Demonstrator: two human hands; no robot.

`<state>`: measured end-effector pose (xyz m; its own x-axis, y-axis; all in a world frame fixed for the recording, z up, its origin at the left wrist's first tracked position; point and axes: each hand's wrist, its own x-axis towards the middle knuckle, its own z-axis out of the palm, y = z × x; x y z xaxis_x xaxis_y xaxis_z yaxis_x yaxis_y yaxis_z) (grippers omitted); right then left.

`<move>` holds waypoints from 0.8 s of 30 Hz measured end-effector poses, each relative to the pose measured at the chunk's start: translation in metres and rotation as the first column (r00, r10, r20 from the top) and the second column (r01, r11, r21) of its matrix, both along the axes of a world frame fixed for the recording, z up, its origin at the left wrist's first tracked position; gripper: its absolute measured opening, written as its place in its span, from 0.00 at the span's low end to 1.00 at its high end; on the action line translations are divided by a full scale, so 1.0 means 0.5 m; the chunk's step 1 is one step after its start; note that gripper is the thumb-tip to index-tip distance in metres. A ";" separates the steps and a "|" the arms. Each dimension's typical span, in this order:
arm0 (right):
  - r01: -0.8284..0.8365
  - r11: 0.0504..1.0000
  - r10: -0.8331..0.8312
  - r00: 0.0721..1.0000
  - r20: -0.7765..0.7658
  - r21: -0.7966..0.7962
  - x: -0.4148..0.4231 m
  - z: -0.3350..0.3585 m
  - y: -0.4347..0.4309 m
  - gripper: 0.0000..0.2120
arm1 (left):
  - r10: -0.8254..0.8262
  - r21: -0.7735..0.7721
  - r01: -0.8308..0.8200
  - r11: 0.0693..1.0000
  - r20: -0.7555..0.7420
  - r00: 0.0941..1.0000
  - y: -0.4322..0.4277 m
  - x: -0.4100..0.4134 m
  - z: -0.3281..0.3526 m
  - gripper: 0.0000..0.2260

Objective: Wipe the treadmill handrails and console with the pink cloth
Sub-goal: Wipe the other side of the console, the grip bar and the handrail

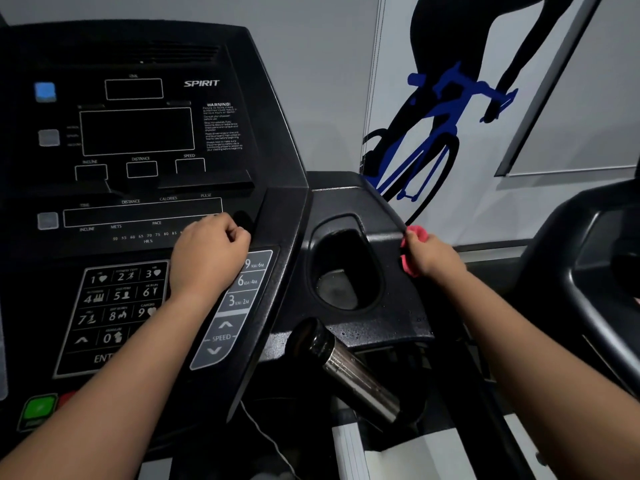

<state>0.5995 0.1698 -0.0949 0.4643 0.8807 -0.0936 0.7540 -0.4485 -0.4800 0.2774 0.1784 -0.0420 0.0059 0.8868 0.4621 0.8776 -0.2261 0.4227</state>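
Right hand [433, 254]: grip grasping pink cloth [410, 249] at console [145, 140] right edge | left hand [207, 254]: grip clenched, holding nothing, resting on console panel

- Pink cloth [411, 251] mostly buried under the right hand [429, 254], only two bunched bits peeking out above and below the fingers.
- Right-hand fingertips out of sight behind the console's [284, 202] right edge.
- Left hand [207, 258] curled into a fist over the keypad [114, 306], covering the right-hand keys and part of the "ENT…" label (rest unreadable).
- Heart-rate number row cut short behind the left knuckles.
- Warning text [221, 128] too small and blurred to read beyond its heading.
- Green button [38, 408] partly covered by the left forearm, lettering illegible.
- Neighbouring machine [602, 258] cropped at the right edge.
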 end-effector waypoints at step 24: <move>-0.002 1.000 0.004 0.938 -0.347 0.007 0.021 0.009 -0.016 0.19 | 0.016 -0.013 -0.015 1.000 0.039 0.999 -0.008 -0.007 0.003 0.08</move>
